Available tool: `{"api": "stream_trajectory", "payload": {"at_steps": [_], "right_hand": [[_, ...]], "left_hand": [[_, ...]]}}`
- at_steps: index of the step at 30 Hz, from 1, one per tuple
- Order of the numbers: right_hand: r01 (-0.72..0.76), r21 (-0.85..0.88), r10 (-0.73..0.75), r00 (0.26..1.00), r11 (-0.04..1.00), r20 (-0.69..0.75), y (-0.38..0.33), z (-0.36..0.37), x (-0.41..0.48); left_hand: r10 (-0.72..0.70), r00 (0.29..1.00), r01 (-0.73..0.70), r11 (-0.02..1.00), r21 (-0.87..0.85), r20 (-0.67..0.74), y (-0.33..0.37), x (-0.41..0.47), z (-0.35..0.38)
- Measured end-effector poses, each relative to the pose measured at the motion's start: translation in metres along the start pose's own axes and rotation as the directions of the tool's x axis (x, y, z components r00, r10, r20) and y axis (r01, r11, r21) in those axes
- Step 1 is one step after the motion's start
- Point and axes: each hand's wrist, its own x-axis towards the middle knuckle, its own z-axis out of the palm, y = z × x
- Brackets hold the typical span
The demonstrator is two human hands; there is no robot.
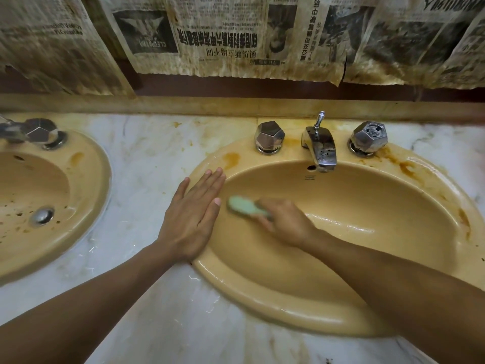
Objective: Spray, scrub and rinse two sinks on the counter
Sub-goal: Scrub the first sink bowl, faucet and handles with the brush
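Two yellow-tan sinks are set in a marble counter. The right sink [393,232] lies in front of me, wet, with brown stains on its back and right rim. My right hand [286,222] grips a pale green scrub brush [244,206], blurred, against the left inner wall of that bowl. My left hand [194,211] rests flat with straight fingers on the right sink's left rim. The left sink [86,179] is partly cut off at the left edge and has dark specks around its metal drain [42,215].
A chrome faucet [320,148] with two faceted knobs [269,137] [370,137] stands at the back of the right sink. Another knob [42,131] sits behind the left sink. Wet marble counter [147,158] separates the bowls. Stained newspaper [236,35] covers the wall.
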Motion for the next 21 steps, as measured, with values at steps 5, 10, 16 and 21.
{"api": "stream_trajectory", "payload": {"at_steps": [5,10,16,21], "right_hand": [[-0.107,0.179,0.168,0.915,0.978,-0.368,-0.024,0.008,0.005],[0.023,0.092,0.011,0.937,0.995,-0.348,-0.034,0.017,0.015],[-0.288,0.055,0.276,0.824,0.956,-0.494,0.028,-0.033,-0.013],[-0.363,0.086,0.351,0.769,0.928,-0.534,0.041,-0.041,-0.025]], "left_hand": [[0.005,1.0,-0.005,1.0,0.004,-0.007,0.0,0.0,0.0],[-0.017,1.0,0.016,1.0,-0.023,-0.019,-0.001,-0.001,0.001],[-0.008,1.0,0.008,1.0,0.005,-0.002,-0.003,-0.001,0.002],[-0.006,1.0,0.006,1.0,0.016,0.001,-0.002,-0.001,0.002]]}}
